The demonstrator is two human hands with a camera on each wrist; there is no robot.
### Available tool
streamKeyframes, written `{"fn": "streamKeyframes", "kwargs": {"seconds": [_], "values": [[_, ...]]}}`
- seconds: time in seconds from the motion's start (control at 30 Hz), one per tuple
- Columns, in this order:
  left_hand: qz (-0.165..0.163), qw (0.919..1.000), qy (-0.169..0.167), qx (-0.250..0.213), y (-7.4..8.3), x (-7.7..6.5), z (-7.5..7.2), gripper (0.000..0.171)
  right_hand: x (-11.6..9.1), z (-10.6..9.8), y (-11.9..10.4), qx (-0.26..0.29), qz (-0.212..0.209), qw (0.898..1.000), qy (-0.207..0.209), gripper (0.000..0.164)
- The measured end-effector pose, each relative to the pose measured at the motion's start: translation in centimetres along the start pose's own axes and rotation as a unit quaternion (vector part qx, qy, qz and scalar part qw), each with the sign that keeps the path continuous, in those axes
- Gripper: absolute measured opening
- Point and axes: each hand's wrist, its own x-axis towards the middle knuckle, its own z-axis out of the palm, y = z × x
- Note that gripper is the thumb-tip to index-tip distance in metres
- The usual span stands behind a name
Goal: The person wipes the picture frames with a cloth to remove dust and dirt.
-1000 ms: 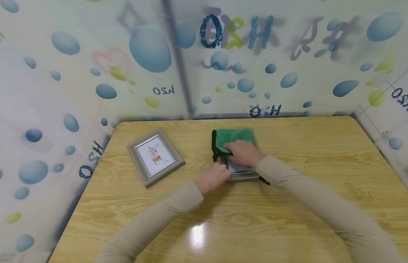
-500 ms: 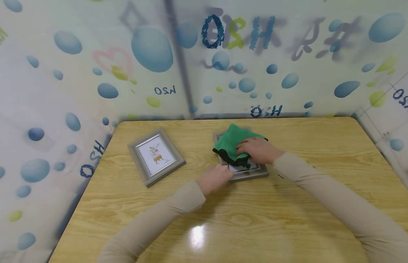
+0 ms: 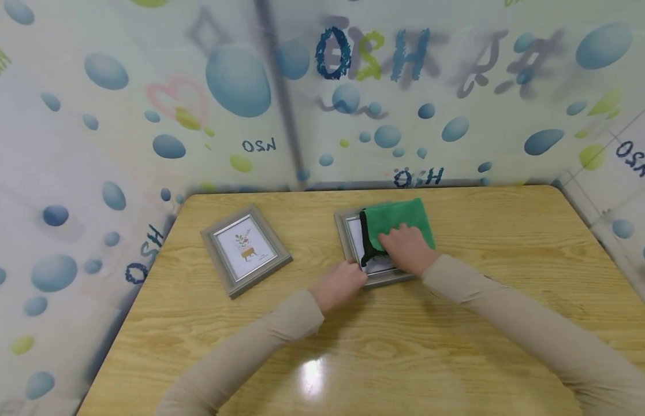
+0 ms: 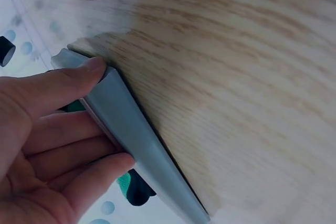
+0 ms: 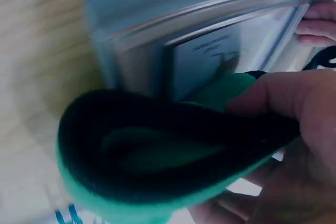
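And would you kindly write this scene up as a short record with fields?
left hand: grips the right picture frame at its near left corner
right hand: holds a green cloth with black edging over that frame, covering part of it
left picture frame: grey, uncovered, untouched; shows a potted-plant print
surface: wood-grain table
backdrop: pale, with blue and yellow-green drops and lettering

Cloth (image 3: 400,216) on right frame (image 3: 345,236), left frame (image 3: 246,248) apart, table (image 3: 384,358) beneath both
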Motion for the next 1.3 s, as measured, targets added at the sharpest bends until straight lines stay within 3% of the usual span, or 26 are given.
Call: {"fn": "streamKeyframes", "kwargs": {"seconds": [0.1,0.23,0.37,0.5,0.67,0.77,0.9,0.97,1.1,1.17,1.3], "values": [[0.008,0.9997,0.021,0.002,-0.2,-0.2,0.2,0.011,0.7,-0.3,-0.4,0.047,0.006,0.999,-0.007,0.013],[0.014,0.9997,0.015,-0.011,-0.5,-0.4,0.4,0.013,1.6,-0.4,-0.3,0.124,-0.002,0.992,-0.034,0.012],[0.013,0.9994,0.005,-0.032,-0.9,-0.5,0.5,0.015,2.3,0.4,0.2,0.210,-0.038,0.976,-0.049,0.036],[0.009,0.9986,0.001,-0.052,-1.1,-0.6,0.3,0.013,2.6,1.5,0.9,0.276,-0.086,0.956,-0.052,0.042],[0.004,0.9982,-0.005,-0.059,-1.1,-0.7,0.2,0.015,1.7,1.8,1.9,0.305,-0.120,0.943,-0.057,0.049],[0.004,0.9987,-0.003,-0.051,-1.0,-0.7,0.2,0.016,1.0,1.5,2.5,0.272,-0.136,0.951,-0.051,0.049],[0.000,0.9990,-0.002,-0.044,-0.9,-0.4,0.3,0.016,0.3,1.1,3.2,0.163,-0.158,0.973,-0.029,0.045],[-0.006,0.9988,-0.006,-0.048,-0.9,-0.3,0.3,0.015,-0.1,0.7,3.4,0.104,-0.147,0.983,-0.025,0.045],[-0.014,0.9985,-0.014,-0.051,-0.8,-0.2,0.3,0.015,-1.1,0.2,3.1,0.021,-0.085,0.996,-0.025,0.041],[-0.011,0.9988,-0.017,-0.046,-0.8,-0.2,0.3,0.015,-1.6,0.3,2.5,0.006,-0.057,0.998,-0.018,0.037],[0.001,0.9993,-0.012,-0.036,-0.8,-0.4,0.5,0.017,-2.0,0.6,1.0,0.048,-0.028,0.998,0.016,0.028]]}}
